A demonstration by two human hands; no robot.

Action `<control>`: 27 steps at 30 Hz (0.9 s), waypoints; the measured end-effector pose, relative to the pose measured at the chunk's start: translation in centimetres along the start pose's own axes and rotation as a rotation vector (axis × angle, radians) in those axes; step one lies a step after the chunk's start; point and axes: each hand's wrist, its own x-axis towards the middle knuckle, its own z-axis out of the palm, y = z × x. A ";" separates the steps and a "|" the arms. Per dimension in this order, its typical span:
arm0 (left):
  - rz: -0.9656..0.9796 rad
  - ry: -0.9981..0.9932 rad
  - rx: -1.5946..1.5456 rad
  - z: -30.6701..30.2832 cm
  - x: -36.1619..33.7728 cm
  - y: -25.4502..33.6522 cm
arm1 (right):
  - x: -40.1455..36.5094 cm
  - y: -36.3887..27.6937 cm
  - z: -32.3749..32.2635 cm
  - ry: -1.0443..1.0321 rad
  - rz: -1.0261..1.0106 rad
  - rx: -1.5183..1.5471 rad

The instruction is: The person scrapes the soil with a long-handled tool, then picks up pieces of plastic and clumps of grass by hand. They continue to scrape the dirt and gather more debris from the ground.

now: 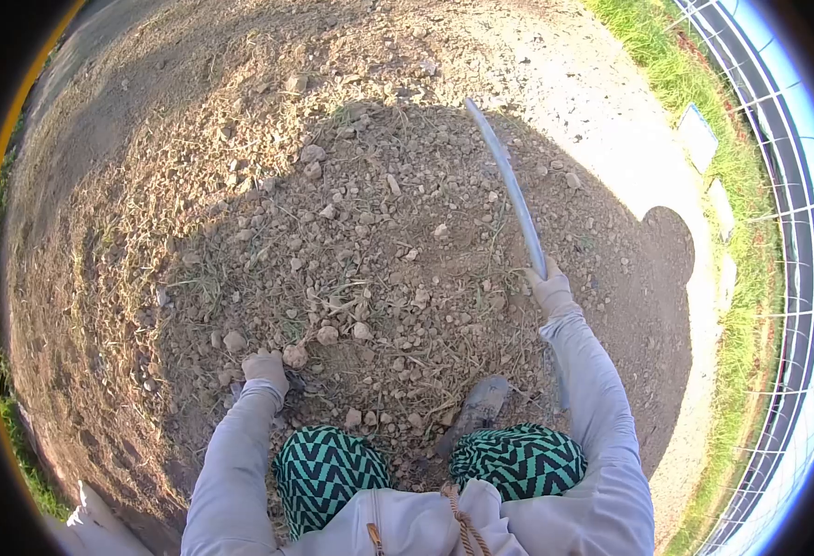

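Observation:
My right hand (552,292) is closed round a long blue-grey pole (513,190), which looks bowed in this wide view. Its far end points away over the soil, and a grey length shows beside my forearm below the hand. My left hand (265,369) is low over the ground at the left, fingers curled down. Small dark and greyish bits show beside it, but what it grips, if anything, is hidden. A pale clod (296,357) lies right next to its fingers, with another clod (233,341) just beyond.
Loose soil (407,213) with stones, clods and dry straw spreads ahead. My dusty shoe (483,405) stands between my knees in patterned trousers (333,473). A grass strip (750,324) and a wire fence (801,213) run along the right.

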 end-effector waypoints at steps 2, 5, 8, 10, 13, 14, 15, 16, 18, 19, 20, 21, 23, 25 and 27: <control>0.005 -0.025 0.003 -0.3 -0.3 0.0 | 4.2 -2.9 0.1 -0.102 -0.011 -0.255; -0.003 -0.032 -0.011 -1.3 -0.2 0.5 | 9.6 -10.0 2.3 -0.320 0.034 -0.219; -0.010 -0.034 -0.001 -0.7 -0.1 0.3 | 8.3 -16.5 3.2 -0.318 0.049 -0.237; -0.012 -0.012 -0.005 -0.3 0.1 0.2 | 7.0 -16.0 4.5 -0.271 -0.116 -0.306; -0.006 -0.023 -0.003 -0.6 -0.1 0.4 | 2.2 -15.3 4.4 -0.418 -0.236 -0.235; -0.006 -0.020 -0.002 -0.6 -0.1 0.5 | 0.9 -15.0 4.9 -0.442 -0.222 -0.251; -0.006 -0.015 -0.002 -0.5 -0.1 0.5 | -0.4 -14.6 5.4 -0.475 -0.267 -0.302; -0.007 -0.010 -0.002 -0.5 -0.1 0.5 | -1.6 -14.3 5.6 -0.507 -0.313 -0.353; -0.012 -0.012 0.006 -0.7 -0.3 0.7 | -3.9 -14.0 4.3 -0.594 -0.364 -0.342; -0.018 -0.015 0.009 -0.8 -0.4 0.7 | -4.5 -14.2 3.5 -0.640 -0.393 -0.336; -0.013 -0.011 0.007 -0.9 -0.4 0.7 | -4.4 -14.1 2.9 -0.601 -0.364 -0.316; -0.008 -0.009 0.003 -1.0 -0.5 0.7 | -4.0 -13.8 2.0 -0.566 -0.337 -0.296; 0.004 -0.007 -0.002 -1.0 -0.5 0.6 | -2.3 -12.5 1.4 -0.390 -0.297 -0.216; 0.017 -0.001 -0.014 -0.9 -0.5 0.4 | 1.9 -10.8 2.2 -0.174 -0.220 -0.133; 0.004 0.002 0.000 -0.5 -0.1 0.3 | 7.4 -11.1 1.9 -0.119 -0.099 -0.165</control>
